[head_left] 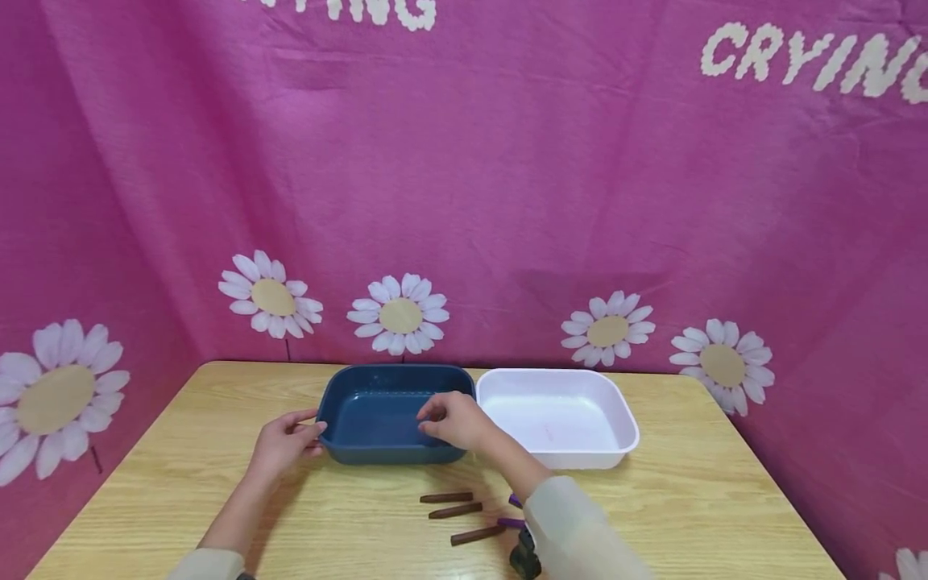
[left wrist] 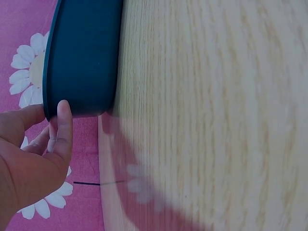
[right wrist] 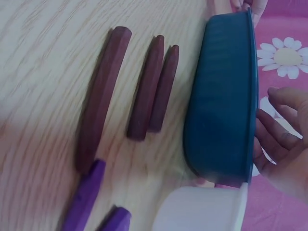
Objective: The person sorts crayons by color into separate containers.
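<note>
At the back of the table stands a dark blue plastic bin [head_left: 391, 456]. My left hand [head_left: 281, 445] grips its left rim, thumb on one side and fingers on the other, plain in the left wrist view. Over the bin's right part hovers my right hand [head_left: 455, 420], its fingers bent and thumb apart; I see nothing between them, though the bin's wall hides part of the fingers in the right wrist view. Three brown crayons [right wrist: 102, 96] lie on the wood in front of the bin. Two purple crayons [right wrist: 84, 197] lie beside them, partly covered by my right sleeve in the head view.
A white bin [head_left: 580, 461] stands right against the blue one's right side. Both rest on a light wooden table [head_left: 348, 524]. Behind and beside it hangs a pink cloth [head_left: 507, 201] with white daisies and lettering.
</note>
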